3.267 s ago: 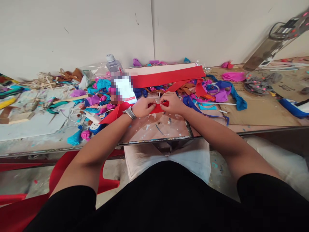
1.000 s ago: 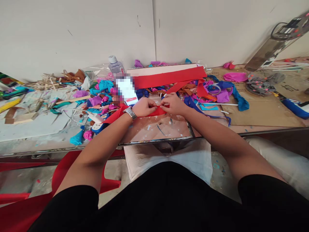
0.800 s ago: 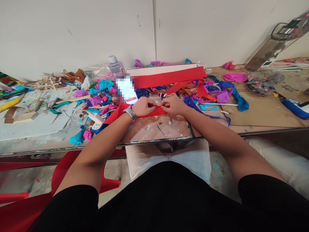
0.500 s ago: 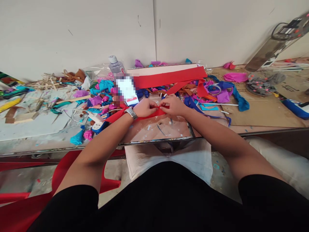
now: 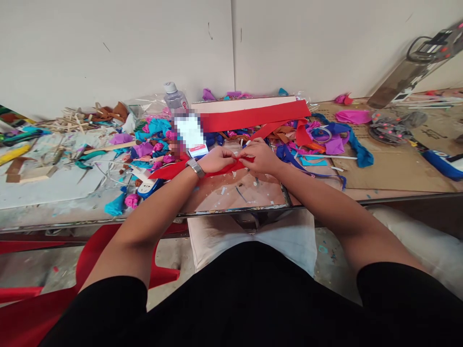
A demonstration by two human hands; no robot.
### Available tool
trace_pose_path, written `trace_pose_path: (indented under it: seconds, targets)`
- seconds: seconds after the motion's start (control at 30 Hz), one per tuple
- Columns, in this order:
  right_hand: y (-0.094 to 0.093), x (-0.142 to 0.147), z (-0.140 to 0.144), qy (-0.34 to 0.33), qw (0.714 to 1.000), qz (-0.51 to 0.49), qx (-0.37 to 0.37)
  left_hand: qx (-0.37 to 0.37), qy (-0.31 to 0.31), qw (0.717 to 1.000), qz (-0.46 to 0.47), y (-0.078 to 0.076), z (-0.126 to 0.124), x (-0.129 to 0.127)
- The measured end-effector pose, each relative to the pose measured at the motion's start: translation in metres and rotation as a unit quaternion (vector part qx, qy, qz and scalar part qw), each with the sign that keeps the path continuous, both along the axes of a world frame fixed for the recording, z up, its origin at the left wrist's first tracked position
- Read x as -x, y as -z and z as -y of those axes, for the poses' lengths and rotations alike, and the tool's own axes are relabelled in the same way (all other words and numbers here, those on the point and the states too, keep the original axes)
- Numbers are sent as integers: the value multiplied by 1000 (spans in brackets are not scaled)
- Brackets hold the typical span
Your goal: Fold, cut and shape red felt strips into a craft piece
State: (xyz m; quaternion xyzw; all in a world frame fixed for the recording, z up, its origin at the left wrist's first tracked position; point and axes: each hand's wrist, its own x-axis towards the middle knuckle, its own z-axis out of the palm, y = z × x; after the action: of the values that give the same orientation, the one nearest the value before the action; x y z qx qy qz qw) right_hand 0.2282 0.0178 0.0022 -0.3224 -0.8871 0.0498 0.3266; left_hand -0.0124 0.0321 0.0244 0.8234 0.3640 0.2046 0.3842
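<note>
Left hand (image 5: 214,160) and right hand (image 5: 261,157) are pinching one red strip (image 5: 170,170) between closed fingertips, grips meeting mid-strip, apparently folding it. Strip is trailing left, lying low over the table (image 5: 253,193) beside scattered scraps (image 5: 152,144).

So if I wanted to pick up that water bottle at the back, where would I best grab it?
Grip the plastic water bottle round its neck, just under the white cap, coming from above. It stands upright against the wall, and the scraps piled around its lower half hide the body.
</note>
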Motion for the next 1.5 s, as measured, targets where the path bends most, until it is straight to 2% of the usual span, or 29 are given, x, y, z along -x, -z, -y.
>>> trace_pose_path:
  seconds: [0.27,0.73,1.07,1.5]
  targets:
    - [-3,0,1,-7,1000,6,-11,6,-12,1000,19,0,-2,0]
    - [-1,0,0,5,1000,-6,-8,-27,-29,999,13,6,-5,0]
    - [-4,0,2,9,1000,-2,-3,-22,-23,999,10,6,-7,1]
    - [3,1,-2,18,1000,-8,-18,-69,-3,998,10,2,0,-2]
